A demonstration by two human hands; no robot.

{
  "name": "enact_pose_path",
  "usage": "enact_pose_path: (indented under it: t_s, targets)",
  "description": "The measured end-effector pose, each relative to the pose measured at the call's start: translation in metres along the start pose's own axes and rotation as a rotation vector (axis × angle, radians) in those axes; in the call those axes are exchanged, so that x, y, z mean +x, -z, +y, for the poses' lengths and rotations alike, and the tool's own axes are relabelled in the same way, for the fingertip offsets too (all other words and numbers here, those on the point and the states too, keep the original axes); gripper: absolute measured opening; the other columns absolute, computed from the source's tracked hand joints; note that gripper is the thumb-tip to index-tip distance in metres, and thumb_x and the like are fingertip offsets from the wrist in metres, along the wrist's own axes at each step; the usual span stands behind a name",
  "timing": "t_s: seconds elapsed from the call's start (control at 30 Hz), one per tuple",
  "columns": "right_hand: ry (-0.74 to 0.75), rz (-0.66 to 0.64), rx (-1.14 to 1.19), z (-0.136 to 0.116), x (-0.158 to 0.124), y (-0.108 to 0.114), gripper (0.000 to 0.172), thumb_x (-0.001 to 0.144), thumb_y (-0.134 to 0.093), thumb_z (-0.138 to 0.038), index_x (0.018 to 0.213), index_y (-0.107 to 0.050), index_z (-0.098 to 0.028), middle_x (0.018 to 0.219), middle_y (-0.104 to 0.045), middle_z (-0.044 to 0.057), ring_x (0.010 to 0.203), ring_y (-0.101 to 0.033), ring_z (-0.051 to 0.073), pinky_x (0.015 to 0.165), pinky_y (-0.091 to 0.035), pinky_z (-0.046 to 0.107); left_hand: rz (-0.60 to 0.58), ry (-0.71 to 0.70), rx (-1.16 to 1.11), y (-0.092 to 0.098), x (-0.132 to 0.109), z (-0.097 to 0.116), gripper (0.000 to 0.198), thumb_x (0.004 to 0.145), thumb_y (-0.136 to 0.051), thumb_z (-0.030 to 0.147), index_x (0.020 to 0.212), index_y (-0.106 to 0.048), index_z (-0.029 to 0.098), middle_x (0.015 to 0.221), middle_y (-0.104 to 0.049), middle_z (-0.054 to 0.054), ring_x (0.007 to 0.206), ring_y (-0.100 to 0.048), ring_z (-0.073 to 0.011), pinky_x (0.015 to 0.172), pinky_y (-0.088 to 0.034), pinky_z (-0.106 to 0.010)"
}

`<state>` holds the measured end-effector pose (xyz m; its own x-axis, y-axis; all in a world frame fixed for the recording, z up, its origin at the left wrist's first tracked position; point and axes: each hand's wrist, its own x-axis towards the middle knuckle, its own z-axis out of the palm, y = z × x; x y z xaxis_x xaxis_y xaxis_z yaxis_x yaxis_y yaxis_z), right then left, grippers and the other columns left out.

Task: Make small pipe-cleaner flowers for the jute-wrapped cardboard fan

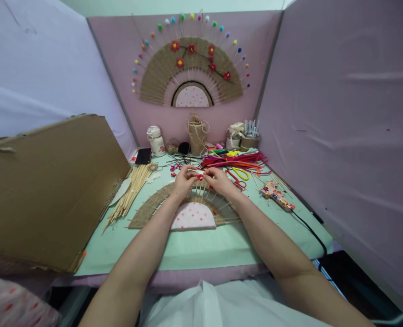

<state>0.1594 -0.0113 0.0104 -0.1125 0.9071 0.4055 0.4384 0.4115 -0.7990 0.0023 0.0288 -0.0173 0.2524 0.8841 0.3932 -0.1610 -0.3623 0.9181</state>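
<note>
Your left hand (185,180) and right hand (219,180) pinch the red flower (200,177), frame center.
Green tabletop (201,255) extends frontward, lower center; cardboard (51,195) walls the left; red stems (238,161) crowd beyond your right hand.

Pale green table (221,252): woven fan (150,210), wooden sticks (130,190), white jar (156,142), twine spool (197,137).

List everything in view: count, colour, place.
Small piece: 1, red, held centre
Lower fan: 1, brown, table
Flowered fan: 1, brown, back wall
Pompoms: many, multicoloured, wall
Cardboard: 1, brown, left
Sticks: many, tan, left
Jar: 1, white, back left
Twine spool: 1, brown, back
Holder: 1, brown, back right
Craft stems: many, reddish, right
Scissors: count unclear, yellow and red, right
Corded tool: 1, floral, right
Left hand: 1, bare, centre
Right hand: 1, bare, centre
</note>
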Motion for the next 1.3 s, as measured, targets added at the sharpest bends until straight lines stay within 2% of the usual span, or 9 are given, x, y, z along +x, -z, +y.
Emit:
enact_pose_path:
  t_s: [0.13, 0.3, 0.4, 0.57, 0.7, 0.93, 1.13, 1.3]
  targets:
    - [0.031, -0.024, -0.072, -0.003, -0.002, 0.001, 0.014, 0.077, -0.05, -0.026, 0.073, -0.058, -0.016, 0.07, -0.059, 0.0, 0.067, -0.049, 0.012, 0.062, -0.035, 0.024, -0.046, 0.033, -0.009, 0.0, -0.001, 0.004, 0.032, 0.064, -0.066, 0.014, 0.091, -0.05, 0.019, 0.069, -0.065, 0.001, 0.065, -0.063, -0.0121, 0.06, -0.045, -0.022]
    - [-0.026, -0.12, 0.023, -0.005, -0.001, 0.005, 0.015, 0.075, -0.05, -0.027, 0.071, -0.059, -0.015, 0.065, -0.055, -0.002, 0.06, -0.045, 0.011, 0.058, -0.033, 0.023, -0.074, 0.052, -0.009, -0.001, -0.002, 0.009, 0.031, 0.063, -0.067, 0.016, 0.089, -0.05, 0.019, 0.067, -0.065, 0.002, 0.06, -0.061, -0.0106, 0.054, -0.042, -0.02]
    - [-0.084, -0.123, 0.114, -0.004, 0.0, 0.006, 0.019, 0.074, -0.053, -0.033, 0.071, -0.06, -0.015, 0.064, -0.055, -0.002, 0.059, -0.044, 0.01, 0.057, -0.033, 0.023, -0.041, 0.047, -0.01, -0.002, -0.002, 0.009, 0.031, 0.062, -0.069, 0.018, 0.089, -0.051, 0.019, 0.068, -0.065, 0.002, 0.06, -0.061, -0.0109, 0.055, -0.043, -0.021]
    - [-0.173, -0.004, 0.222, -0.002, 0.001, 0.006, 0.026, 0.071, -0.06, -0.04, 0.078, -0.065, -0.015, 0.07, -0.061, -0.001, 0.064, -0.048, 0.012, 0.062, -0.035, 0.024, 0.118, -0.04, -0.045, -0.003, -0.001, 0.009, 0.033, 0.063, -0.069, 0.02, 0.091, -0.052, 0.019, 0.074, -0.067, 0.0, 0.071, -0.064, -0.0131, 0.068, -0.048, -0.025]
    - [-0.232, -0.001, 0.325, 0.0, 0.001, 0.0, 0.027, 0.069, -0.063, -0.04, 0.077, -0.066, -0.015, 0.069, -0.062, 0.0, 0.063, -0.049, 0.012, 0.062, -0.035, 0.024, 0.203, -0.064, -0.07, -0.005, -0.001, 0.01, 0.036, 0.063, -0.07, 0.02, 0.093, -0.052, 0.019, 0.077, -0.068, 0.0, 0.073, -0.065, -0.0135, 0.07, -0.049, -0.027]
    - [-0.247, 0.014, 0.451, -0.001, 0.0, -0.009, 0.023, 0.065, -0.065, -0.037, 0.071, -0.065, -0.014, 0.064, -0.059, -0.002, 0.06, -0.046, 0.01, 0.061, -0.034, 0.023, 0.212, -0.112, -0.057, -0.011, -0.003, 0.009, 0.033, 0.064, -0.069, 0.018, 0.093, -0.053, 0.019, 0.079, -0.068, -0.001, 0.077, -0.065, -0.0138, 0.074, -0.049, -0.027]
    - [-0.325, 0.043, 0.465, -0.003, 0.0, -0.01, 0.021, 0.064, -0.065, -0.036, 0.07, -0.065, -0.016, 0.062, -0.059, -0.002, 0.058, -0.045, 0.009, 0.058, -0.034, 0.023, 0.233, -0.114, -0.015, -0.011, -0.004, 0.006, 0.029, 0.065, -0.068, 0.019, 0.091, -0.055, 0.019, 0.08, -0.068, -0.002, 0.078, -0.066, -0.0149, 0.076, -0.05, -0.029]
    - [-0.359, 0.043, 0.528, -0.001, 0.0, -0.013, 0.02, 0.062, -0.066, -0.034, 0.07, -0.065, -0.016, 0.062, -0.058, -0.001, 0.057, -0.044, 0.009, 0.053, -0.032, 0.022, 0.252, -0.172, 0.018, -0.012, -0.005, 0.004, 0.025, 0.067, -0.067, 0.018, 0.089, -0.055, 0.019, 0.08, -0.068, -0.002, 0.08, -0.066, -0.0149, 0.077, -0.05, -0.029]
